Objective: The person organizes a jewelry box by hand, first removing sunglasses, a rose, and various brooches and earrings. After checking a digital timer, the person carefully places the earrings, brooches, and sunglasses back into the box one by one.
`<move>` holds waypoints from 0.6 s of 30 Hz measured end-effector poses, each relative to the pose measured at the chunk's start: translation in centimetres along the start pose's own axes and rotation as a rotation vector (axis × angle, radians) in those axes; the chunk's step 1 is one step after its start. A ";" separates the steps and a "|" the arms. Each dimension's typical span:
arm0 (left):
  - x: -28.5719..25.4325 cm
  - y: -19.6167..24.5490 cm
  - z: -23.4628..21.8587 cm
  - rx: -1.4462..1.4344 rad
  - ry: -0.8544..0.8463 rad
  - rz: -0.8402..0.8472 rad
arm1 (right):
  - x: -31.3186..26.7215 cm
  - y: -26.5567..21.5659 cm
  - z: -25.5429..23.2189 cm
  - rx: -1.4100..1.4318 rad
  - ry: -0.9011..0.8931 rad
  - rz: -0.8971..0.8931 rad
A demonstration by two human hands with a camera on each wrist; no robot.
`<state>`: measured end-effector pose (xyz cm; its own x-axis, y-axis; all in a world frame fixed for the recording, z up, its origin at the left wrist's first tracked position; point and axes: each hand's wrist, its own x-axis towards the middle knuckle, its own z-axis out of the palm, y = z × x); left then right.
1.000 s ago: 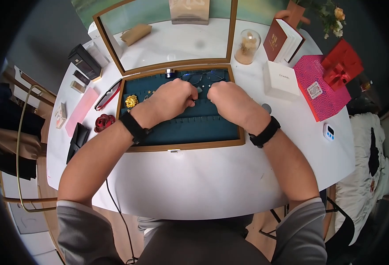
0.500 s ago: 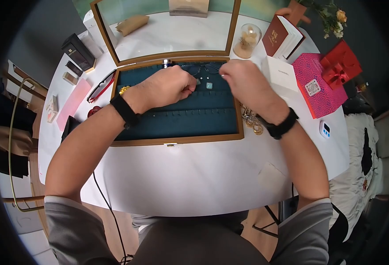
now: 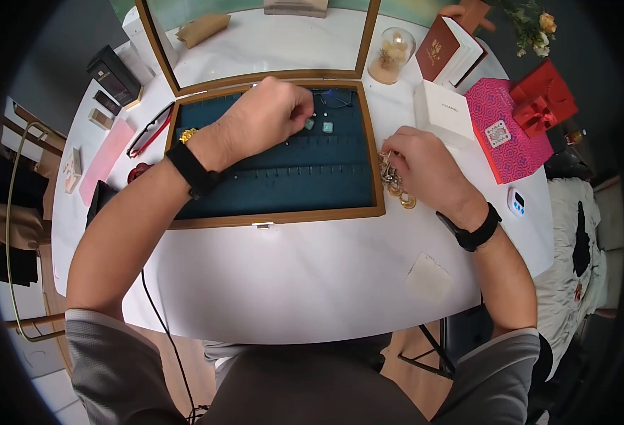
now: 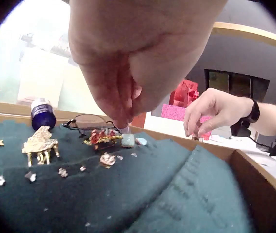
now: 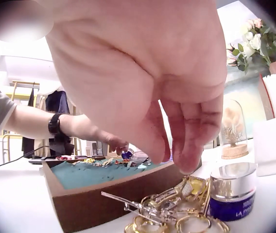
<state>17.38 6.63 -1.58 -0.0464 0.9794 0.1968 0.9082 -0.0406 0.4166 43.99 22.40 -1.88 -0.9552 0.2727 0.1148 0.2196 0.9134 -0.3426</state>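
Note:
My left hand [image 3: 266, 117] hangs over the back of the teal-lined case [image 3: 377, 191], beside two turquoise pieces [image 3: 327, 127]. In the left wrist view its bent fingers come together above the glasses [image 4: 87, 124]; whether anything is pinched there is unclear. A gold piano-shaped piece [image 4: 41, 145], a red-and-gold ornament [image 4: 103, 139] and star-shaped pieces lie nearby. Outside the case's right side, my right hand [image 3: 432, 170] is over a pile of gold and silver jewellery [image 3: 395, 185]. Its thumb and fingers bend loosely, with a gap between them, just above the pile [image 5: 179, 201].
A blue jar [image 5: 232, 191] stands beside the jewellery pile. Behind the case rises its glass lid [image 3: 255, 76]. At right are a white box [image 3: 443, 113], pink bag [image 3: 499, 131] and glass dome [image 3: 391, 57]; at left, a black box [image 3: 115, 76] and red-rimmed glasses [image 3: 150, 131].
My right hand has moved from over the case to the jewellery outside its right edge. My left hand stays over the back of the case, and the head view has shifted slightly.

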 end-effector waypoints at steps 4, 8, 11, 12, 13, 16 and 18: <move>2.4 3.0 1.7 -0.124 0.114 0.113 | 0.1 -0.1 -1.1 -0.009 0.163 0.056; 5.0 7.3 4.6 0.007 -0.040 0.182 | 0.0 0.5 -1.5 -0.077 0.222 0.074; 6.1 8.9 6.5 0.068 -0.154 0.165 | -0.7 0.4 -1.5 -0.124 0.207 0.072; 6.3 9.0 6.9 0.101 -0.175 0.180 | -0.9 0.4 -1.5 -0.126 0.205 0.074; 6.4 8.8 7.2 0.099 -0.176 0.181 | -1.1 0.3 -1.5 -0.137 0.199 0.083; 6.2 7.6 6.9 0.014 -0.167 0.197 | -1.4 0.6 -1.7 -0.127 0.199 0.117; 5.4 6.0 5.1 -0.007 -0.032 0.171 | -1.4 0.8 -1.8 -0.102 0.208 0.141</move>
<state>24.73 12.65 -2.59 0.1214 0.9638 0.2372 0.8988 -0.2082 0.3859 45.86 23.29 -0.63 -0.8548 0.4459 0.2653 0.3764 0.8848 -0.2746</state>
